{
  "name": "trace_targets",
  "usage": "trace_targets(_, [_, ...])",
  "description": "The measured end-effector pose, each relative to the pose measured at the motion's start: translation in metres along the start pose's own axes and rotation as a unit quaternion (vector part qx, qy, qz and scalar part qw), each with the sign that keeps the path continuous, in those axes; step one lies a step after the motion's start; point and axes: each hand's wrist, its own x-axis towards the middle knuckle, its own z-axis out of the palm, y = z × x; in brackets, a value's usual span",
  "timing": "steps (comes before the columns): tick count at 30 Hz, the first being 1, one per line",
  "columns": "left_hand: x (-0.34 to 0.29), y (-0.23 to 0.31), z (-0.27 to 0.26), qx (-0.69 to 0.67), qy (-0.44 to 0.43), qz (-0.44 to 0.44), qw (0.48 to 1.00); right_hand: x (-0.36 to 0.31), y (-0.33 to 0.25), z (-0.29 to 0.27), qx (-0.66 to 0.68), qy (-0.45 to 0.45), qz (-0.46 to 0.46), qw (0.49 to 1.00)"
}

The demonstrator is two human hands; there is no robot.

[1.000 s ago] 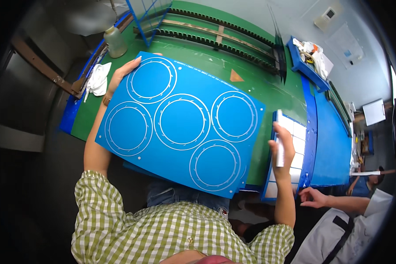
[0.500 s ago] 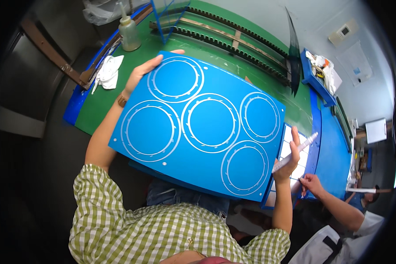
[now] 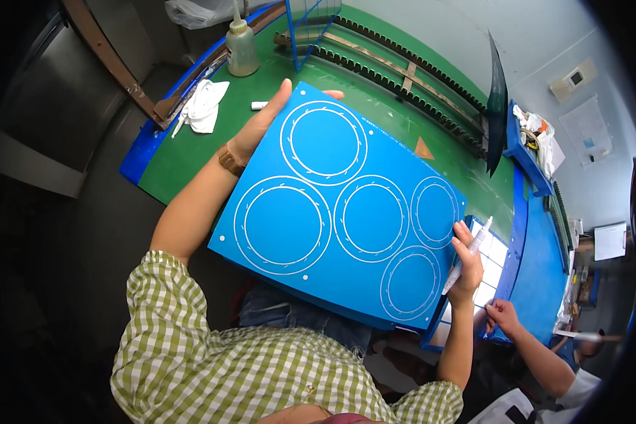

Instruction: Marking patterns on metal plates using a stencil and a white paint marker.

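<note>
A blue panel (image 3: 360,272) printed with several white double rings is held up tilted in front of me. At its far left edge, my left hand (image 3: 261,124) grips it, thumb on the near side and fingertips showing past the top edge. My right hand (image 3: 466,268) is at the panel's right edge, fingers bent, with a white marker pen (image 3: 474,247) held slantwise in it. How firmly the right hand bears on the panel is partly hidden. A small white cap (image 3: 259,105) lies on the green table beside my left hand.
On the green table (image 3: 191,155) are a white cloth (image 3: 203,106), a squeeze bottle (image 3: 241,49), toothed racks (image 3: 402,81) and a triangular brown piece (image 3: 423,148). A blue bin (image 3: 526,155) stands at right. Another person's hand (image 3: 503,318) is by a white-squared panel (image 3: 489,272).
The panel has turned, its left side coming up larger and its right side receding. My right hand's fingers have closed in on the panel's edge. The view has shifted.
</note>
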Motion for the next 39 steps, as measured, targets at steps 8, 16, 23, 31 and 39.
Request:
trace_targets(8, [0.006,-0.003,-0.036,-0.029,-0.048,-0.063,0.996,0.013,-0.014,-0.022,0.123,0.095,0.045,0.987])
trace_targets(16, [0.0,0.003,-0.031,0.038,0.239,-0.032,0.97,0.012,-0.031,-0.024,0.506,0.194,0.328,0.774])
trace_targets(23, [-0.008,-0.001,-0.027,0.141,0.102,-0.008,0.985,0.016,-0.041,-0.016,0.536,0.145,0.422,0.716])
trace_targets(31, [-0.011,0.001,-0.019,0.294,0.076,-0.06,0.951,0.008,-0.038,-0.017,0.462,0.142,0.453,0.749])
trace_targets(39, [-0.008,0.002,0.002,0.322,0.059,-0.059,0.943,0.002,-0.031,-0.013,0.444,0.149,0.469,0.749])
